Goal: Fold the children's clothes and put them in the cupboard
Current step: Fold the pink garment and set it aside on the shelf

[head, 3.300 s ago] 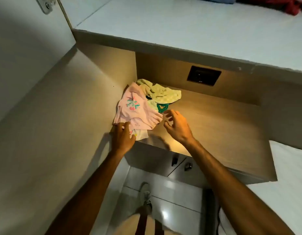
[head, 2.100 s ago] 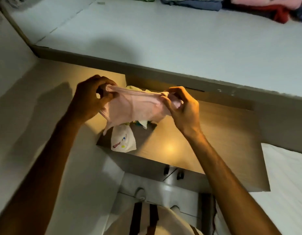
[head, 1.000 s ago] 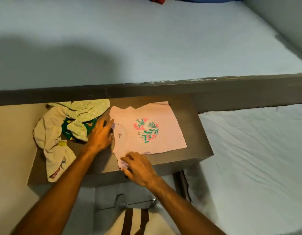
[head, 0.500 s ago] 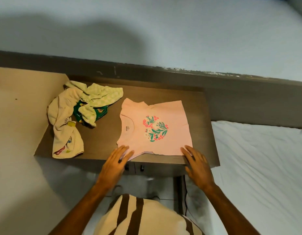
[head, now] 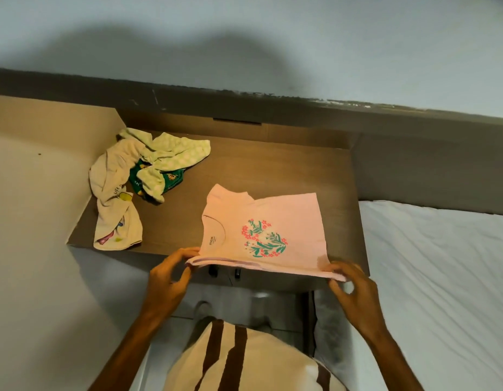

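A pink children's T-shirt (head: 275, 218) with a red and green flower print lies spread on the brown side table (head: 272, 170), its neck to the left. Its near edge is lifted off the table. My left hand (head: 171, 273) pinches that edge at the neck-side corner. My right hand (head: 350, 280) pinches the same edge at the hem-side corner. A crumpled heap of other small clothes (head: 131, 176), cream, pale green checked and dark green, sits at the table's left end.
A bed with a white sheet (head: 436, 277) lies right of the table. A grey wall ledge (head: 244, 103) runs behind it. A beige panel (head: 32, 193) stands to the left. Two drawer knobs (head: 224, 272) show under the table's front edge.
After spreading the pink T-shirt flat, both hands went from resting at its near edge to pinching that edge, which now rises off the table.
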